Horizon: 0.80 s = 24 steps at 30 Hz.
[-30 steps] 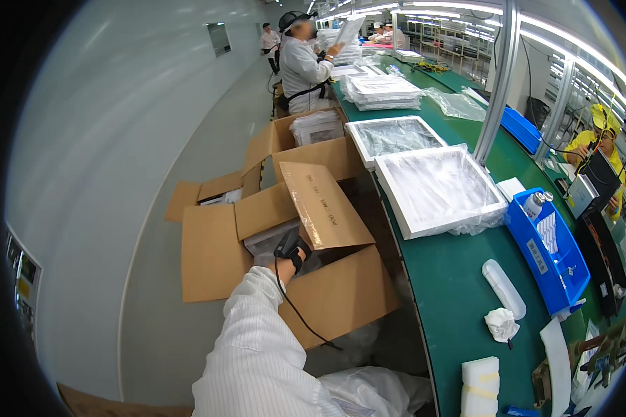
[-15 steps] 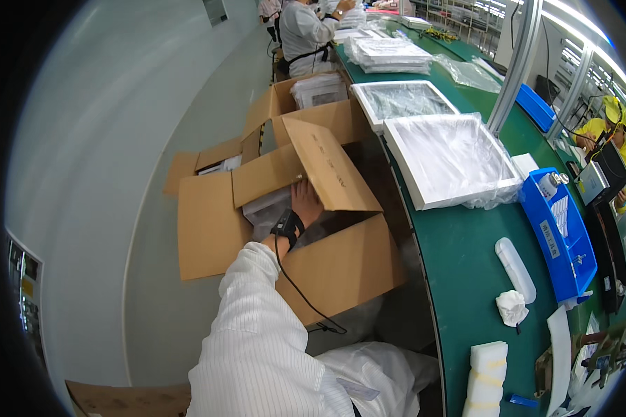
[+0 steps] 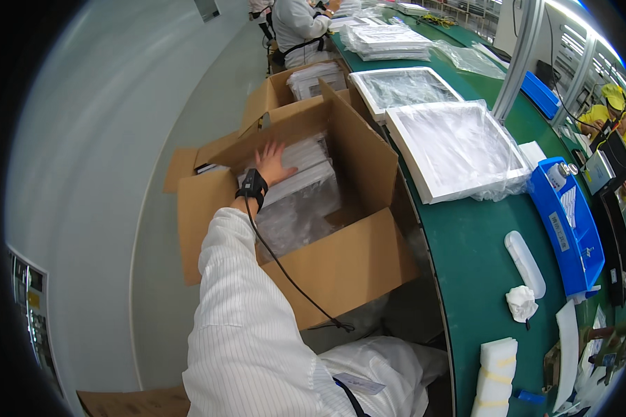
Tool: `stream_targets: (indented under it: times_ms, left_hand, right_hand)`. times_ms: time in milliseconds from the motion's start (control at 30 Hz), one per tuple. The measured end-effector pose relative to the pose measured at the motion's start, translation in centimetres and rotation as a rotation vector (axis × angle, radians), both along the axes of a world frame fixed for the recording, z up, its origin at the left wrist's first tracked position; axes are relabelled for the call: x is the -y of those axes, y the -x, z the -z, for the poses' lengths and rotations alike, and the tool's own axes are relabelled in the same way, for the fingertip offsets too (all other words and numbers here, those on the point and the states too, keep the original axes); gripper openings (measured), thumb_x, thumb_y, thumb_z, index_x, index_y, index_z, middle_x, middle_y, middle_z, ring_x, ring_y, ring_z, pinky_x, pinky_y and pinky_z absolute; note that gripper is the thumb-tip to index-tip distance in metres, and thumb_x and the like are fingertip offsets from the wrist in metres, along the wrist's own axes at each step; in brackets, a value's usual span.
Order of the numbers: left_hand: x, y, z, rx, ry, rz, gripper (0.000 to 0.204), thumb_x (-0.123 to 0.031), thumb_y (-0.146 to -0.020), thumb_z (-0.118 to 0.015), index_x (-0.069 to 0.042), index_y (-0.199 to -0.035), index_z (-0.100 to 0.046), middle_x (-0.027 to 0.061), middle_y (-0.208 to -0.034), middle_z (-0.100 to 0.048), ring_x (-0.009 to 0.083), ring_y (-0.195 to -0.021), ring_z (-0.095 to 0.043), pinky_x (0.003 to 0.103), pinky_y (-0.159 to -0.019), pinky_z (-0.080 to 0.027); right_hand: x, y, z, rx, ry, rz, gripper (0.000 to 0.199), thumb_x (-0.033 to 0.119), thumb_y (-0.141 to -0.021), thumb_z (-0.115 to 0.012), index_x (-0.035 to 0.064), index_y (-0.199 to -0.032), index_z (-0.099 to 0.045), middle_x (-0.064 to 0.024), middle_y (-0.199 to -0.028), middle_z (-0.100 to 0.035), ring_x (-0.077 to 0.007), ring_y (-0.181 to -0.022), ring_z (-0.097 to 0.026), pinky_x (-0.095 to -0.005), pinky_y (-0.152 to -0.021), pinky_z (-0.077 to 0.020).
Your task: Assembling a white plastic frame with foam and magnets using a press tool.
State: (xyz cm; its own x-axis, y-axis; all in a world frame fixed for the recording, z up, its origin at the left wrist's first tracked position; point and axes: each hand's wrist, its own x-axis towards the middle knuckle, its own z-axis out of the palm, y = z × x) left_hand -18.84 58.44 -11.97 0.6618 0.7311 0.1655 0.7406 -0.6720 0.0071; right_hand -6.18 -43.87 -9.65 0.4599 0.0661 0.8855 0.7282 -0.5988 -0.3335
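Lying in an open cardboard box (image 3: 341, 271) on the floor, left of the green workbench (image 3: 480, 264), is a stack of flat white panels in clear plastic wrap (image 3: 302, 170). The stack is tilted, its long axis running from the near left up to the far right, with its high end toward the box's far flap. The left hand (image 3: 273, 163) rests flat on the top panel with the fingers spread and released, grasping nothing; a black wrist strap (image 3: 252, 186) sits just behind it, and a thin black cord (image 3: 285, 267) trails from the strap down over the box's near wall. The right hand is out of view, so I cannot tell its state.

Loose clear wrap fills the near part of the box below the stack. The box's flaps stand open on all sides, and the tall right flap rises between the stack and the bench edge. A second open carton (image 3: 292, 87) holding more white panels (image 3: 316, 78) stands just beyond, on the far side.

On the bench to the right lie two white framed panels under plastic film (image 3: 455, 149), then a blue tray (image 3: 560, 233), a clear oblong case (image 3: 525, 264), a crumpled white cloth (image 3: 520, 304) and white foam blocks (image 3: 494, 375) at the near end. Another person in white (image 3: 295, 28) works at the far end.
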Motion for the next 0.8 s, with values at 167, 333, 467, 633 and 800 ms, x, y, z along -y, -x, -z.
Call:
stream_targets:
  times_ms: [167, 333, 467, 633, 800]
  left_hand:
    - [2.9, -4.5, 7.5, -0.104, 0.345, 0.270, 0.117, -0.061, -0.068, -0.075, -0.010, -0.156, -0.018, 0.0232, -0.161, -0.016, 0.0372, -0.148, -0.019, 0.049, -0.120, -0.019]
    - [-3.9, 4.9, 13.5, -0.468, 0.101, 0.204, 0.068, -0.041, -0.086, -0.056, -0.007, -0.143, -0.043, 0.0192, -0.144, -0.048, 0.0330, -0.134, -0.044, 0.040, -0.109, -0.036]
    - [3.7, -3.6, 14.1, -0.264, 0.152, 0.367, 0.042, -0.029, -0.098, -0.047, -0.009, -0.134, -0.056, 0.0134, -0.137, -0.057, 0.0293, -0.128, -0.051, 0.040, -0.106, -0.040]
    - [-0.6, 3.0, 10.9, -0.271, -0.588, 0.670, 0.044, -0.035, -0.095, -0.054, -0.012, -0.132, -0.059, 0.0112, -0.135, -0.059, 0.0292, -0.123, -0.056, 0.040, -0.097, -0.047]
    - [6.0, -0.2, 11.9, 0.149, 0.008, 0.349, 0.045, -0.030, -0.090, -0.062, -0.006, -0.127, -0.059, 0.0203, -0.122, -0.064, 0.0390, -0.111, -0.061, 0.045, -0.088, -0.051]
  right_hand:
    - [0.7, 2.3, -2.5, -0.654, -0.031, 0.727, 0.029, 0.023, -0.101, -0.050, 0.0035, -0.116, -0.065, -0.0090, -0.092, -0.059, -0.0168, -0.073, -0.051, -0.0315, -0.063, -0.0425]
    - [-2.1, -0.9, 1.6, -0.770, -0.540, 0.420, 0.022, 0.026, -0.101, -0.054, 0.0070, -0.102, -0.065, 0.0037, -0.069, -0.047, -0.0029, -0.055, -0.037, -0.0197, -0.047, -0.0279]
    - [-2.7, 0.6, -2.1, -0.661, -0.460, 0.503, 0.021, 0.024, -0.101, -0.055, 0.0053, -0.097, -0.065, 0.0026, -0.066, -0.051, -0.0021, -0.052, -0.038, -0.0196, -0.045, -0.0276]
    - [-5.6, 0.0, -1.0, -0.729, -0.523, 0.427, 0.020, 0.021, -0.101, -0.055, 0.0041, -0.096, -0.064, 0.0020, -0.066, -0.052, -0.0021, -0.052, -0.039, -0.0198, -0.046, -0.0275]
    - [-5.8, 1.4, -3.5, -0.708, -0.523, 0.453, 0.019, 0.021, -0.100, -0.056, 0.0040, -0.095, -0.064, 0.0016, -0.066, -0.052, -0.0023, -0.052, -0.039, -0.0199, -0.047, -0.0275]
